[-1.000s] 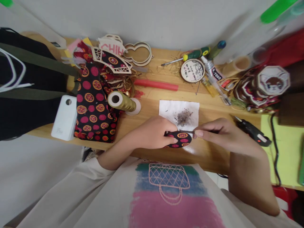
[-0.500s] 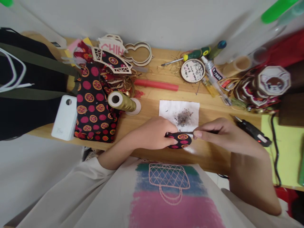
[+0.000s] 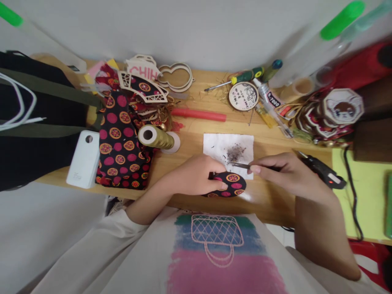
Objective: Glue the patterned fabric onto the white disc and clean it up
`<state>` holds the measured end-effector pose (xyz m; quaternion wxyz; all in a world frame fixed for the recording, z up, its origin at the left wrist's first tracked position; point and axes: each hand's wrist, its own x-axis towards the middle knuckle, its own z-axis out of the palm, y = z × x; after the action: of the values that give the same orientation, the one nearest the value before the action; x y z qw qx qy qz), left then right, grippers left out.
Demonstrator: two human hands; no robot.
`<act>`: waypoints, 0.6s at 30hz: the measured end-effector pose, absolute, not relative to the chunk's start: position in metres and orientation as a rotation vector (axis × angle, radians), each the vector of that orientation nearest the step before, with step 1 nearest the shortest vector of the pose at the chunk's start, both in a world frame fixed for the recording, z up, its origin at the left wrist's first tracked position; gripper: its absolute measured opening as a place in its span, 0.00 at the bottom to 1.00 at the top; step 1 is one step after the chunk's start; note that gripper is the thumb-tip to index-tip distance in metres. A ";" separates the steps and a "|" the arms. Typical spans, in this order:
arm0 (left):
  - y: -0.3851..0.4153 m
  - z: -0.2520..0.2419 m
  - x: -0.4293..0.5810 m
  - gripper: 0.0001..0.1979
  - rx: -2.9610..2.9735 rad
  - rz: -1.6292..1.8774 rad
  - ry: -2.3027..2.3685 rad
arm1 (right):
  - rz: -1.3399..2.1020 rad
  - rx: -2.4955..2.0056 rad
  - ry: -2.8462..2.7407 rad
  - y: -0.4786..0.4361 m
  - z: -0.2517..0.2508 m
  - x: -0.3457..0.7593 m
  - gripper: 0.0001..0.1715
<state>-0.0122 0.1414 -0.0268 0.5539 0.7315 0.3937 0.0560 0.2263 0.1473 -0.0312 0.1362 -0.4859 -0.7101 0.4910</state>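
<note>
A small rounded piece covered in black patterned fabric (image 3: 233,183) is pinched in my left hand (image 3: 202,175), low over the front edge of the wooden table. My right hand (image 3: 272,169) grips a thin dark tool, apparently tweezers (image 3: 240,165), whose tip points left over a white paper (image 3: 214,143). On that paper lies a pile of dark crumbs (image 3: 235,153), just beyond the tool's tip. The tip and the fabric piece are close together; whether they touch is unclear.
Folded patterned fabric (image 3: 118,151), a white power bank (image 3: 84,159) and a thread spool (image 3: 157,138) stand left. Behind are a red stick (image 3: 199,114), a screwdriver (image 3: 248,75) and a glue tube (image 3: 269,96). A black glue gun (image 3: 324,171) lies right of my right hand.
The tool's tip has moved off the fabric piece's upper edge to the paper's near side. The fabric piece is turned flatter, showing more of its face. The view has shifted slightly.
</note>
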 end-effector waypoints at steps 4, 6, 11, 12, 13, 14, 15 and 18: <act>0.140 -0.031 -0.017 0.08 1.497 0.265 0.908 | 1.289 -1.446 -2.099 0.144 -0.033 0.225 0.19; 0.140 -0.034 -0.019 0.17 1.322 0.344 0.910 | 1.129 -1.453 -2.147 0.141 -0.034 0.226 0.18; 0.140 -0.036 -0.020 0.27 1.026 0.392 0.884 | 0.712 -1.378 -2.246 0.135 -0.034 0.224 0.15; 0.141 -0.036 -0.019 0.27 0.997 0.394 0.871 | 0.656 -1.334 -2.265 0.134 -0.033 0.223 0.15; 0.141 -0.035 -0.018 0.28 0.973 0.391 0.856 | 0.603 -1.290 -2.288 0.134 -0.032 0.222 0.15; 0.141 -0.035 -0.016 0.28 0.951 0.383 0.844 | 0.548 -1.254 -2.313 0.133 -0.032 0.221 0.15; 0.141 -0.034 -0.015 0.27 0.933 0.375 0.834 | 0.489 -1.233 -2.336 0.133 -0.031 0.220 0.16; 0.141 -0.034 -0.013 0.26 0.921 0.376 0.826 | 0.330 -1.234 -2.388 0.133 -0.032 0.219 0.18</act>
<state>-0.0127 0.1414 -0.0342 0.7982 0.4291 0.3848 0.1751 0.2192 0.1326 -0.0317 0.2151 -0.4450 -0.8611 0.1192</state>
